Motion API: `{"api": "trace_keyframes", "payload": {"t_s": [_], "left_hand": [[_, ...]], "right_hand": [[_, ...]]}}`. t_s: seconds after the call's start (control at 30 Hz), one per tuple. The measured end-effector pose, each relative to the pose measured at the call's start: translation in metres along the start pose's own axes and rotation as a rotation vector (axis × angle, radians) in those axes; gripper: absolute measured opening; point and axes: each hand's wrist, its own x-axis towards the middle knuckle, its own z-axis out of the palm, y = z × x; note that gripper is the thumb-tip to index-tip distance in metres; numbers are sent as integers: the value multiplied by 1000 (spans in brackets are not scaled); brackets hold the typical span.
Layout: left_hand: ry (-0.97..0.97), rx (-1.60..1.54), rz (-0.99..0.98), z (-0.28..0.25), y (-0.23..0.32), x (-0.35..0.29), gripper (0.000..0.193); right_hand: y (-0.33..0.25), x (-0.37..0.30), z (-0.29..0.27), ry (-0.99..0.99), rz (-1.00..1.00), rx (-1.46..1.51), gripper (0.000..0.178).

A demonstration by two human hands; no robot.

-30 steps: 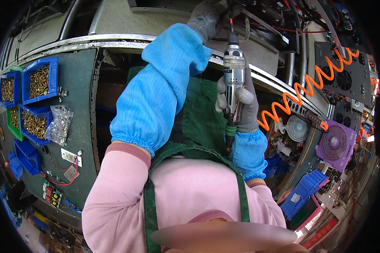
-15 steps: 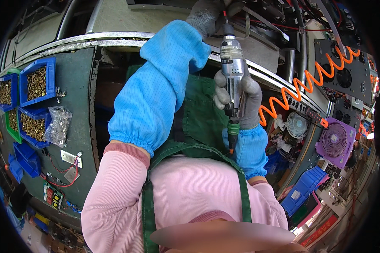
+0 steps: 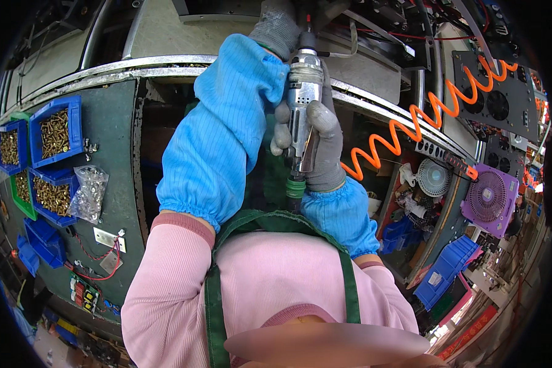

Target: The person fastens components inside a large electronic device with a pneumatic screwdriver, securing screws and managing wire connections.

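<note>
My right hand (image 3: 325, 135), in a grey glove, is wrapped round a silver pneumatic screwdriver (image 3: 305, 89). The tool's bit end points away from me, and a green fitting (image 3: 295, 187) is at its near end. My left hand (image 3: 276, 29), gloved as well, reaches to the dark metal parts at the far edge, just left of the bit. Its fingers are lost in the dark there, so their hold cannot be made out. Blue sleeves cover both forearms.
Blue bins of screws (image 3: 56, 135) and a clear bag of small metal parts (image 3: 90, 191) lie on the green table (image 3: 113, 172) at left. An orange coiled hose (image 3: 405, 132) stretches across the right. Beyond it are a purple fan (image 3: 487, 196) and a blue crate (image 3: 444, 273).
My right hand and the screwdriver have shifted left, and the orange hose has stretched after them. My left hand has moved slightly left too.
</note>
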Motion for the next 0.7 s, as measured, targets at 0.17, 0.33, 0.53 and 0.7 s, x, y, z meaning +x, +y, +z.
{"api": "trace_keyframes", "payload": {"t_s": [0.17,0.33,0.53,0.7], "left_hand": [[33,85,-30,9,-6,-9,41],[68,170,-43,11,2,-12,40],[111,268,-71,15,2,-16,39],[138,355,-85,22,-4,-19,39]], "right_hand": [[-2,0,-2,-117,6,69,53],[0,2,2,-123,58,207,46],[-8,4,12,-30,80,74,74],[-10,4,15,0,80,6,77]]}}
